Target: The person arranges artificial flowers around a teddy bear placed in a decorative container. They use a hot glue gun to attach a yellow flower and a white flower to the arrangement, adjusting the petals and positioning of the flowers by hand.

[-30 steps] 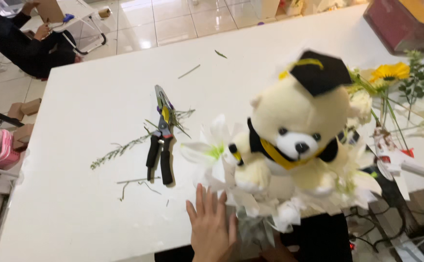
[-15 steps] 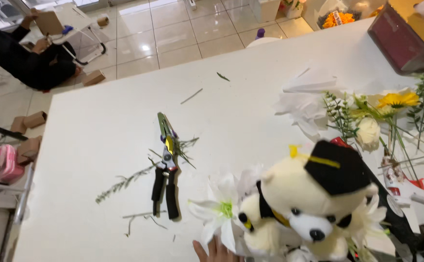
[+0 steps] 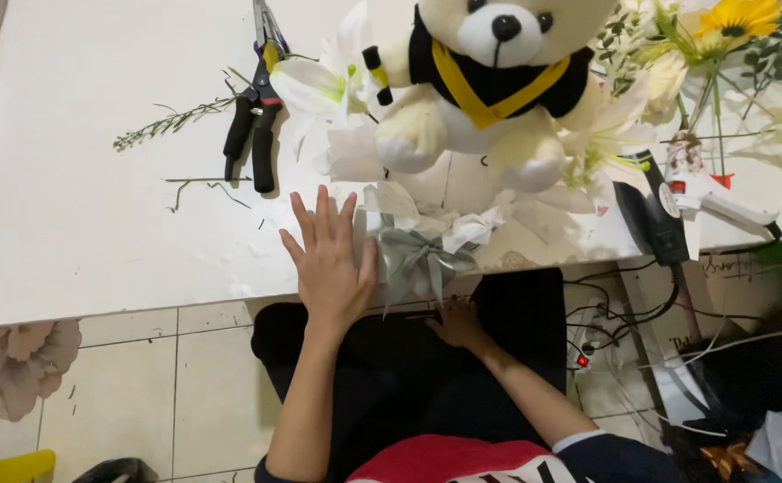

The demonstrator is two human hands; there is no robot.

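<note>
I am looking down on a bouquet with a cream teddy bear (image 3: pixel 489 80) set in its top, the bear wearing a black gown with a yellow sash, and the whole bundle is lying at the near edge of the white table (image 3: pixel 78 215) with its wrapped stem end hanging toward my lap. A grey-green ribbon bow (image 3: pixel 422 259) is tying the white wrapping paper (image 3: pixel 463 228) at the neck of the bundle, right where the table edge runs. My left hand (image 3: pixel 328 259) is lying flat, fingers spread and loose, palm down against the wrapping just beside the bow; it is pressing rather than gripping, which reads to me as steadying the bundle so it is not rolling off the edge. My right hand (image 3: pixel 458 322) is reaching up from below the table edge to the underside of the bundle, fingers touching the base of the wrap; I cannot tell whether it is closing on anything or only propping it. White lilies (image 3: pixel 319 85) are fanning out beside the bear on the left. Further out, black-handled floral shears (image 3: pixel 257 116) are lying shut near a loose green sprig (image 3: pixel 172 121) and some cut stems. To the right, a yellow gerbera (image 3: pixel 744 18) and greenery are lying on the table, with a glue gun (image 3: pixel 704 192) near them, its cord trailing down off the edge.
</note>
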